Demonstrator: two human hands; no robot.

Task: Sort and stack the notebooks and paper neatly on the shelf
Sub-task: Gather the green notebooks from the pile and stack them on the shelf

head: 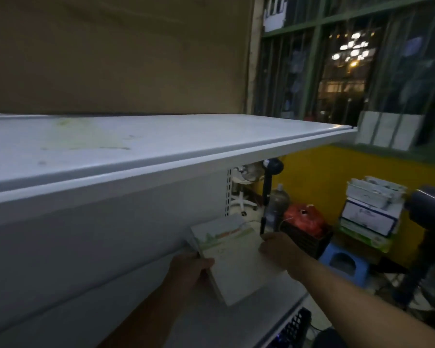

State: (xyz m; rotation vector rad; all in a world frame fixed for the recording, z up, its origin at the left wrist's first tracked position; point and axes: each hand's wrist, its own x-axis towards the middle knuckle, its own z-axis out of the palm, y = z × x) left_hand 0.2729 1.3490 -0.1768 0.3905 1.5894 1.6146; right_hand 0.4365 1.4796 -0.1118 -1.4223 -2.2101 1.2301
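Notebook stack (pixel 239 262) lies between both hands over the lower shelf (pixel 274 302), its long axis pointing at the back panel. Left hand (pixel 191 272) grips its left edge, right hand (pixel 279 249) curls round the right edge, both equally near

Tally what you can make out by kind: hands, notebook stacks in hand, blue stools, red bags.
Notebook stack: 1
Hands: 2, the left hand and the right hand, each with a grip on the stack
Blue stool: 1
Red bag: 1
Total: 5
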